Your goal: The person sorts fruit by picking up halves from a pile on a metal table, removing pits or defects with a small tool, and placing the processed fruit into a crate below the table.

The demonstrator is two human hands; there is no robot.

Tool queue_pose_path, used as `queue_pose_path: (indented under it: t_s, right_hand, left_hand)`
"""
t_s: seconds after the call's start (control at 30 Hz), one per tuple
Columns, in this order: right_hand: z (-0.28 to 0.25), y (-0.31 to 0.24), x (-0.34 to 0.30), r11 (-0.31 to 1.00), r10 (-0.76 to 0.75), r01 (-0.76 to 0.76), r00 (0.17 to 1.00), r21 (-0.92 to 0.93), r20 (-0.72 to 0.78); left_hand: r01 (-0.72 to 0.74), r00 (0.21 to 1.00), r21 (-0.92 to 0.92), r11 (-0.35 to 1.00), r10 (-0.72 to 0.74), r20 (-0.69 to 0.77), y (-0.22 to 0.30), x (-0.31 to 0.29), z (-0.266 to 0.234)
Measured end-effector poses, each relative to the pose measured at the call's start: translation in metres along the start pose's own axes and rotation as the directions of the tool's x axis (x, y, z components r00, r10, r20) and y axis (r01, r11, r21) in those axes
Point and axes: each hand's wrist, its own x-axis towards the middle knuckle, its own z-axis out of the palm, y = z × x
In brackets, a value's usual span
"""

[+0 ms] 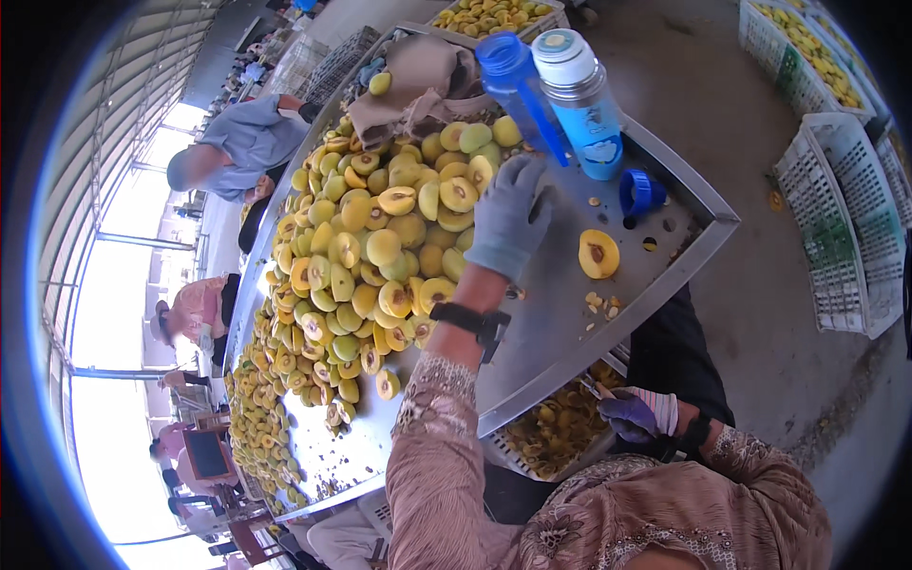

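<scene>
My left hand (pixel 508 220), in a grey glove, reaches over the metal table at the right edge of a big heap of yellow-green stone fruit (pixel 385 247). Many fruits in the heap are halved, with brown pits or hollows showing. The fingers are stretched out and the thumb stands apart; nothing shows in them. In a purple glove, my right hand (pixel 641 416) is low beside the table's edge, closed round a small thin tool (pixel 593 385) whose full shape is hidden. A halved fruit (pixel 598 254) lies cut face up on the bare metal, near several loose kernels (pixel 602 304).
A blue bottle (pixel 513 81), a white-topped light blue bottle (pixel 581 104) and a blue cap (pixel 642 193) stand near the table's raised rim (pixel 655 285). Below is a crate of fruit pieces (pixel 551 427). White crates (pixel 831 223) stand at right. Co-workers (pixel 237 147) sit across the table.
</scene>
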Motion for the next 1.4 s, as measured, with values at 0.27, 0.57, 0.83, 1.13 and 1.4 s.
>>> queue_pose_path:
  t_s: [0.27,0.57,0.83,1.13,1.4]
  right_hand:
    - [0.015,0.005,0.002,0.997,-0.048,0.043,0.994,0.058,0.098]
    - [0.027,0.021,0.008,0.991,-0.112,0.113,0.993,-0.072,0.025]
    - [0.063,0.010,-0.030,0.920,-0.347,0.340,0.938,-0.195,0.000]
    - [0.181,-0.009,-0.060,0.857,-0.186,0.271,0.956,-0.438,0.227]
    - [0.201,0.008,-0.048,0.767,-0.291,0.368,0.930,-0.526,0.225]
  left_hand:
    - [-0.030,0.936,-0.218,0.976,0.104,0.336,0.034,-0.031,0.030]
    - [0.491,0.863,-0.052,0.869,-0.494,-0.105,0.014,-0.112,-0.048]
    - [-0.014,0.545,-1.000,-0.020,-0.839,0.009,0.079,-0.245,-0.109]
    - [0.116,0.317,-0.813,0.571,-0.797,-0.515,0.118,-0.322,-0.075]
    - [0.495,0.513,-0.233,0.837,-0.498,-0.700,0.127,-0.335,-0.058]
